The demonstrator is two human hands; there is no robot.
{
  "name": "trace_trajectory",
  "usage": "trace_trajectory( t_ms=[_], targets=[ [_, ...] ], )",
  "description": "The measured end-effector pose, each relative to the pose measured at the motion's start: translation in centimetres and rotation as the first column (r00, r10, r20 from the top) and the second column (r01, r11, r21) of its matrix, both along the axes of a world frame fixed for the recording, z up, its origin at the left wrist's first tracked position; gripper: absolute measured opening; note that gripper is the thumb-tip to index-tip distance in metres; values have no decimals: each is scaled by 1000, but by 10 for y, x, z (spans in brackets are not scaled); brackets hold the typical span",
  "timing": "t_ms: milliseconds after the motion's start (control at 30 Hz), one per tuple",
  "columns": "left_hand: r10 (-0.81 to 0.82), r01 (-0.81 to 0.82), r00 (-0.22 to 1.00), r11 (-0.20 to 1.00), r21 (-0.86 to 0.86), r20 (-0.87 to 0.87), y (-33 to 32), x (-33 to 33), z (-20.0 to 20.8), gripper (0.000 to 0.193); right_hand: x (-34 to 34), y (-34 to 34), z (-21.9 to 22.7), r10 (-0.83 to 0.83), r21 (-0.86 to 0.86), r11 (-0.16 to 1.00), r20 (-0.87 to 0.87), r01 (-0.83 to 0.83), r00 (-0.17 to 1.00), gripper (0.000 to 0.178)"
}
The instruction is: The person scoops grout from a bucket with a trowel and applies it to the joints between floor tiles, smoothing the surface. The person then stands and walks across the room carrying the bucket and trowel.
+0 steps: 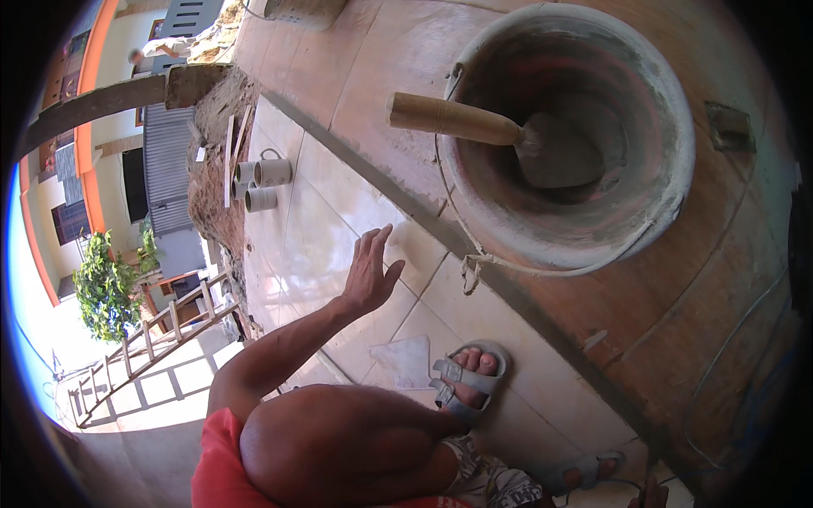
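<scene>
My left hand (370, 271) reaches over the pale floor tiles (313, 220), fingers stretched out and nothing in them. Right of it stands a cement-smeared bucket (618, 93) with a wire handle hanging at its near side. Inside leans a trowel with a wooden handle (453, 118); its blade rests in grey paste at the bottom. My right hand (652, 494) only just shows at the lower edge, in shadow, beside a thin dark line. Its fingers are mostly cut off, so any grip is hidden.
Several mugs (273, 172) stand on the tiles at far left. A grey mortar strip (542, 313) divides pale tiles from brown ones. My sandalled foot (474, 372) is beside a thin pale sheet (405, 362). A wooden ladder (161, 339) and a person (165, 48) are outside.
</scene>
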State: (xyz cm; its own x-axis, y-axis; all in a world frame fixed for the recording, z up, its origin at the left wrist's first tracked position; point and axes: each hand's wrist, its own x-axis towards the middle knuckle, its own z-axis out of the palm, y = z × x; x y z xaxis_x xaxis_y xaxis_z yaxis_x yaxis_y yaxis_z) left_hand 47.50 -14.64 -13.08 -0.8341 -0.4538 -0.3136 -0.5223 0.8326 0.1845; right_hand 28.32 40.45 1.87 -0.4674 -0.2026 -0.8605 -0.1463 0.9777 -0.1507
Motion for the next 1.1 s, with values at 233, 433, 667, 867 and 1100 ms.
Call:
trace_trajectory(
  t_ms=[233, 433, 667, 867, 1100],
  targets=[
    [-53, 54, 998, 997, 63, -14, -15, -7, -13, 74, 1, -12, 2, -11, -40, 999, 9, 11, 1000, 35],
    [118, -130, 987, 985, -110, -111, -26, 13, -28, 74, -8, -26, -25, 129, -308, 945, 52, -107, 990, 39],
    [460, -523, 840, 826, -208, -288, -56, 21, -75, 62, -60, -145, -62, 323, -685, 697, 33, -214, 946, 45],
    [516, -576, 805, 798, -175, -295, -50, 16, -68, 58, -41, -299, -128, 392, -826, 490, -76, -278, 917, 45],
    [473, -545, 813, 824, -156, -340, -49, 11, -75, 56, -10, -448, -177, 180, -872, 441, -145, -212, 973, 38]
  ],
)
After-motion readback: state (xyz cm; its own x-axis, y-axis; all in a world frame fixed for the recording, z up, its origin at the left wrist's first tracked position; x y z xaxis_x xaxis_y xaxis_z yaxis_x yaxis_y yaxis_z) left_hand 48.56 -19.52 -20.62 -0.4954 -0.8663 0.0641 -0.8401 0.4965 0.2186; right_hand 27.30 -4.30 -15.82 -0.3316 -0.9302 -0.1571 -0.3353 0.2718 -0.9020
